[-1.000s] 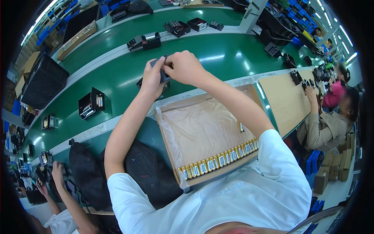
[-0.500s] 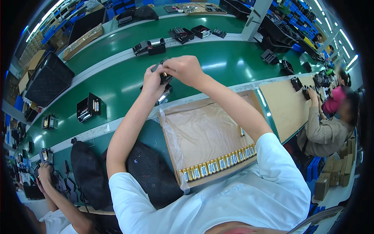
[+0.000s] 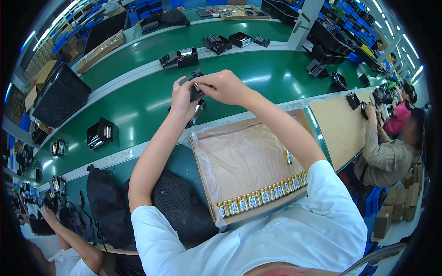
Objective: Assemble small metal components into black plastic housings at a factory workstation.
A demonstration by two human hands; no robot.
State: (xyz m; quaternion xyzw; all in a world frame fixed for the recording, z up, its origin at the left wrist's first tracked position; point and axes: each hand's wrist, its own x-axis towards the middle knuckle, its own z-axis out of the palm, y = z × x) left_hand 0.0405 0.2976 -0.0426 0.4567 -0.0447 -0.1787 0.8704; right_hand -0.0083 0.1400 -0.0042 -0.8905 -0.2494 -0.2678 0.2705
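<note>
Gripping a black case point(image 3: 194, 94) beyond the far left corner of the carton point(image 3: 241, 161), in curled fingers of the left hand point(image 3: 183, 97). With bunched fingertips of the right hand point(image 3: 225, 87), pinching or pressing an apparent battery point(image 3: 197, 85); cannot tell which. Probably loading the case; seems to call next for seating the battery squarely.

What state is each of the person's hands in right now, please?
Left hand: closed, holding a black case.
Right hand: curled at the case; whether it grips anything cannot be told.
</note>
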